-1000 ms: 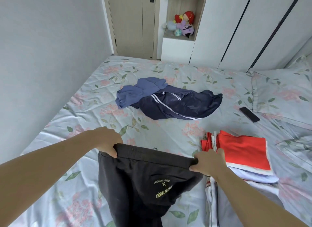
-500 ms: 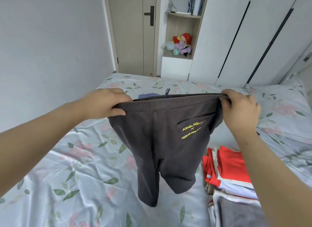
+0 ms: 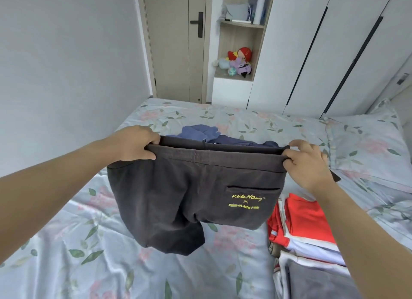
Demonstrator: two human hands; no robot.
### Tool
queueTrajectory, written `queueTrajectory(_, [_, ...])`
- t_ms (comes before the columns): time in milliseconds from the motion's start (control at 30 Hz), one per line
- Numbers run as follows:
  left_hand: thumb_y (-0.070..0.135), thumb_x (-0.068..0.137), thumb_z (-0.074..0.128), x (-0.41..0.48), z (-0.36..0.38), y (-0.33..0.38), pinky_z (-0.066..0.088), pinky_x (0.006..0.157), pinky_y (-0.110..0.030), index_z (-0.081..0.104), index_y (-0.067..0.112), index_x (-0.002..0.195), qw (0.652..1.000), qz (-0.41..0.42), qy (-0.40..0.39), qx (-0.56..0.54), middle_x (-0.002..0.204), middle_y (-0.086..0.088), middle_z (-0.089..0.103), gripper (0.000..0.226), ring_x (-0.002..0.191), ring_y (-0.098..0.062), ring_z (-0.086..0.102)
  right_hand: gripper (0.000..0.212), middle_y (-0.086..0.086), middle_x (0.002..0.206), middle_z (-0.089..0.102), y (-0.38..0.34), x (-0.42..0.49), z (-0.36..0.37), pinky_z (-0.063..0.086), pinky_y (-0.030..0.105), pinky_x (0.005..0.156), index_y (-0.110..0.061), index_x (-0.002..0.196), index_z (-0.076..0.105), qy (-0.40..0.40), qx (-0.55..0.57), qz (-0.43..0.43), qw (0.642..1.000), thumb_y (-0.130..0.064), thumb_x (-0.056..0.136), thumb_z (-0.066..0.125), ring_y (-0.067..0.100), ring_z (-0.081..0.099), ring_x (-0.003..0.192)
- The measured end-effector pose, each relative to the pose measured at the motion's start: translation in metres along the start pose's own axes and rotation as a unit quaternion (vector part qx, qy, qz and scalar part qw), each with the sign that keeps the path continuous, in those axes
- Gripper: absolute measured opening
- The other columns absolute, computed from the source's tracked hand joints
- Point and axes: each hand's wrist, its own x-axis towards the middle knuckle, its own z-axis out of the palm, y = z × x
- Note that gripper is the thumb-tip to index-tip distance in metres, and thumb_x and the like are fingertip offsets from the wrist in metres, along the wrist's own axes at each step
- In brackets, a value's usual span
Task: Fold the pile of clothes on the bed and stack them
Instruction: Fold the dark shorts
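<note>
Near right edge of the bed (image 3: 89, 254): the folded stack (image 3: 305, 218) sits there, grey closest, red and white just beyond. Above the sheet, the dark shorts (image 3: 191, 194) hang in the air, waistband stretched level, yellow lettering under the back pocket facing us, legs dangling. The left hand (image 3: 136, 142) clamps the waistband's left end, thumb in front, fingers curled over the top. The right hand (image 3: 305, 163) pinches the right end. Behind the waistband, mid-bed, a blue heap (image 3: 200, 131) of unfolded clothes peeks over. A pillow (image 3: 365, 147) lies at the far right corner; past the far edge, a door (image 3: 174, 42) and plush toys (image 3: 239, 62) on a shelf.
</note>
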Motion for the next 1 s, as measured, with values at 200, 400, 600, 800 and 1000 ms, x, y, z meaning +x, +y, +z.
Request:
queueTrajectory(200, [0.022,0.095,0.049,-0.009,0.006,-0.004,0.044,0.08,-0.033,0.051,0.02,0.106,0.997,-0.027,0.066,-0.029,0.105,0.005,0.047,0.012,0.099,-0.019,0.052,0.013,0.012,0.074,0.062,-0.002,-0.003,-0.01,0.042,0.033,0.07,-0.02,0.067,0.057,0.011,0.129,0.089,0.988,-0.015,0.079,0.057,0.035,0.057,0.085])
queueTrajectory(400, [0.02,0.087,0.061,-0.012,-0.011,-0.009,0.035,0.064,-0.03,0.044,0.022,0.087,0.999,-0.031,-0.002,-0.028,0.077,0.004,0.053,0.017,0.079,-0.019,0.049,0.012,0.015,0.084,0.065,0.004,0.006,-0.011,0.046,0.038,0.083,-0.018,0.08,0.062,0.044,0.155,0.064,0.985,-0.022,0.077,0.073,0.034,0.054,0.1])
queueTrajectory(600, [0.03,0.084,0.066,-0.006,-0.049,-0.003,0.044,0.078,-0.037,0.031,0.032,0.136,0.985,-0.115,0.115,-0.056,0.102,-0.006,0.062,0.064,0.101,-0.033,0.057,0.009,0.012,0.081,0.057,-0.006,0.017,-0.021,0.032,0.029,0.067,-0.011,0.082,0.053,0.216,0.278,0.092,0.931,-0.011,0.081,0.061,0.031,0.051,0.082])
queueTrajectory(800, [0.035,0.092,0.053,-0.003,-0.086,-0.003,0.045,0.075,-0.038,0.058,0.025,0.115,0.963,-0.14,0.228,-0.018,0.109,-0.002,0.056,0.025,0.106,-0.028,0.053,0.032,-0.005,0.069,0.041,-0.019,0.023,-0.051,0.036,0.028,0.062,-0.032,0.078,0.04,0.273,0.49,0.028,0.827,-0.004,0.086,0.051,0.009,0.04,0.064])
queueTrajectory(1000, [0.028,0.085,0.065,-0.006,-0.087,-0.016,0.044,0.075,-0.031,0.058,0.029,0.096,0.99,-0.096,0.039,-0.098,0.089,0.011,0.06,0.013,0.096,-0.02,0.057,0.038,-0.008,0.082,0.051,-0.017,0.021,-0.039,0.042,0.009,0.057,-0.034,0.087,0.045,0.202,0.546,0.011,0.813,0.004,0.087,0.052,-0.003,0.05,0.066])
